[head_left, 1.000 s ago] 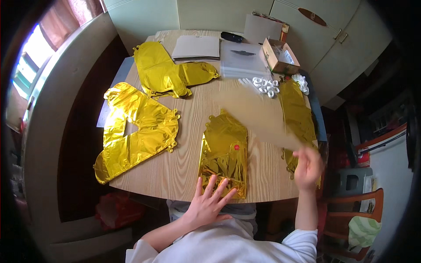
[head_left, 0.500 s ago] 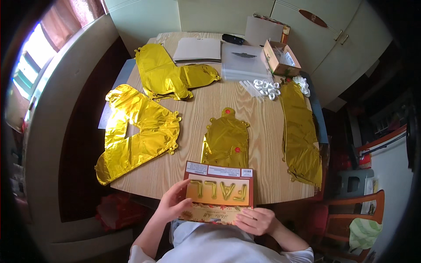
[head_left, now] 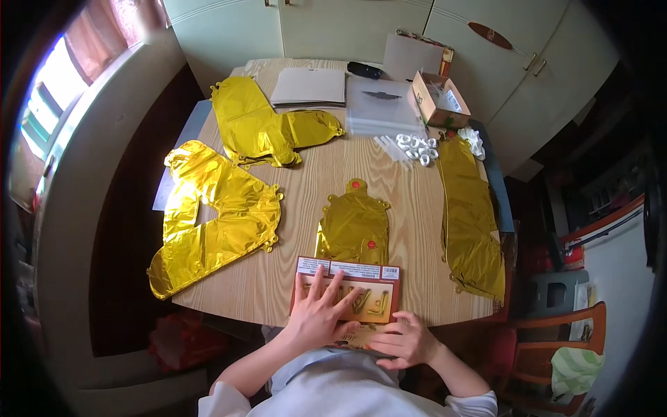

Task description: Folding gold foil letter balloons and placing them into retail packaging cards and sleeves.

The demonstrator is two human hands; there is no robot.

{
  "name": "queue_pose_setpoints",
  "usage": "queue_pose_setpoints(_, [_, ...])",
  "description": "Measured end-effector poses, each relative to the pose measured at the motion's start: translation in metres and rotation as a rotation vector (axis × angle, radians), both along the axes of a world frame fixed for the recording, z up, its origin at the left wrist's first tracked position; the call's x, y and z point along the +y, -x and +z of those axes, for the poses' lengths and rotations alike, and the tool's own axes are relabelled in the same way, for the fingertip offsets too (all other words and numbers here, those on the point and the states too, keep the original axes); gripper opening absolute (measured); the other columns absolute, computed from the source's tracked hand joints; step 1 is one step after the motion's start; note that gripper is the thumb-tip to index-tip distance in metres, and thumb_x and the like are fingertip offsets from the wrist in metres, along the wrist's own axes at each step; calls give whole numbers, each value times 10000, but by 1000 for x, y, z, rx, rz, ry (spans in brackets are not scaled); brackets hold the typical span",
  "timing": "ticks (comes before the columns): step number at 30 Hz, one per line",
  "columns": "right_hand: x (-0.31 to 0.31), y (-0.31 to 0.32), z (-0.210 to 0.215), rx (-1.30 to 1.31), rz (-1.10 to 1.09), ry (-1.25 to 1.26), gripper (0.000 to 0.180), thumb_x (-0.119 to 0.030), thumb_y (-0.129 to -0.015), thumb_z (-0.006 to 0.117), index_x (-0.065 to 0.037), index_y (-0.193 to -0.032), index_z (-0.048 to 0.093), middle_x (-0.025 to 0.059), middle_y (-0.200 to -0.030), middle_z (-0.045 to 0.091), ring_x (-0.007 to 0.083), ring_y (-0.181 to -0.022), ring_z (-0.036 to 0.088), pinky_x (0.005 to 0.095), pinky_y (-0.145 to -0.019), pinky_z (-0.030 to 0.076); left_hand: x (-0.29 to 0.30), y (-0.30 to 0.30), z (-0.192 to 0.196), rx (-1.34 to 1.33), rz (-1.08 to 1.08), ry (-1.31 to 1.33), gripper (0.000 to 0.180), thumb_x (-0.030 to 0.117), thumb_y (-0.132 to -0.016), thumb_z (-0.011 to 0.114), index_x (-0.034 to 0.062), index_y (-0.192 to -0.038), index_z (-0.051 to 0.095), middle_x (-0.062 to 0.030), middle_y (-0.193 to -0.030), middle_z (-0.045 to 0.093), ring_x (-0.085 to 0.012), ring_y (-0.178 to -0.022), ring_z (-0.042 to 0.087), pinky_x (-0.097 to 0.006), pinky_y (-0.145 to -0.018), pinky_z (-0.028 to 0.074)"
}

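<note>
A printed cardboard card (head_left: 394, 299) with a picture of gold letter balloons lies at the table's near edge, its lower part reaching past it toward my body. My left hand (head_left: 319, 313) is spread flat over the card's left and middle, covering much of the picture. At its lower right, my right hand (head_left: 406, 342) bends its fingers over the lower flap, gripping it. Just beyond the card lies a folded gold foil balloon (head_left: 354, 222) with red spots; its near end is hidden under the card.
Flat gold foil letter balloons lie at the left (head_left: 222, 215), far left (head_left: 257, 125) and right (head_left: 472, 215). Farther back are white ribbon rolls (head_left: 420, 149), clear straws (head_left: 394, 153), a stack of grey sheets (head_left: 309, 87), clear plastic sheets (head_left: 382, 115) and an open box (head_left: 441, 101).
My left hand has moved right from the card's left edge and now lies spread across it. My right hand has shifted slightly up along the lower right. The view has tilted slightly.
</note>
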State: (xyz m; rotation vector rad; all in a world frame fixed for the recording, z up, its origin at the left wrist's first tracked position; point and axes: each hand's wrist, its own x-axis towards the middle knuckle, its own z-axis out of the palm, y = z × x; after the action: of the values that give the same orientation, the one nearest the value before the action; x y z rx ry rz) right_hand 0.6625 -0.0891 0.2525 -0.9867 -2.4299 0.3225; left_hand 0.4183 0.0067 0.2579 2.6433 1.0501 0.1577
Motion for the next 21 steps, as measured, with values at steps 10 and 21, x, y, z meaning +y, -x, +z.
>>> queue_pose_setpoints(10, [164,30,8,216,-413,325,207,-175,-832,679,-47,-992,648,121,-955,685,299,-921,640,401,-814,522,2,-4,-2,27,2,-18,726,715,-835,519,382,-1469,398,-165,-1535,329,-507,-1412,218,-734,-1074,118])
queue_pose_setpoints(21, [228,77,-4,-65,-421,402,710,-399,-684,835,-130,-1255,508,120,-1238,525,332,-1225,444,470,-1026,357,2,-2,-9,25,5,-32,728,747,-839,470,389,-1468,393,-164,-1539,326,-503,-1411,226,-722,-1081,124])
